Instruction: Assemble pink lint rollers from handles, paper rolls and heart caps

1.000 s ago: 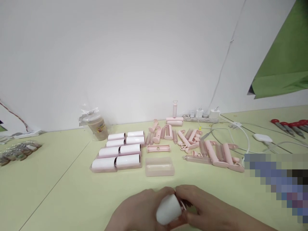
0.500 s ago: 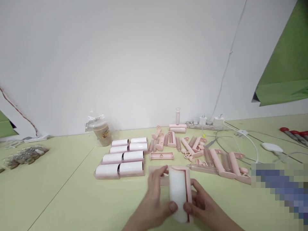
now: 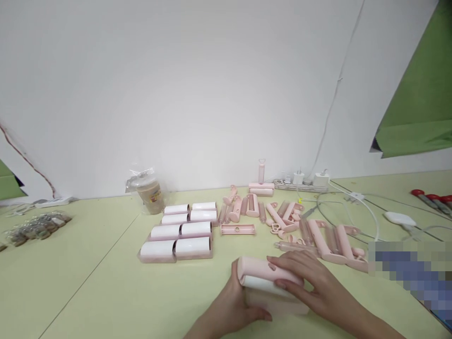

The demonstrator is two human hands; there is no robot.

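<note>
Pale green surface (image 3: 88, 282) runs back to a white wall. Near its front edge, both your hands hold a lint roller (image 3: 268, 278) lying on its side, pink cover up, white roll showing beneath. Your left hand (image 3: 235, 308) grips its left end from below; your right hand (image 3: 310, 282) lies over the top, fingers curled on the cover. Behind sit white refill rolls (image 3: 180, 230) and loose pink parts (image 3: 282, 216).
</note>
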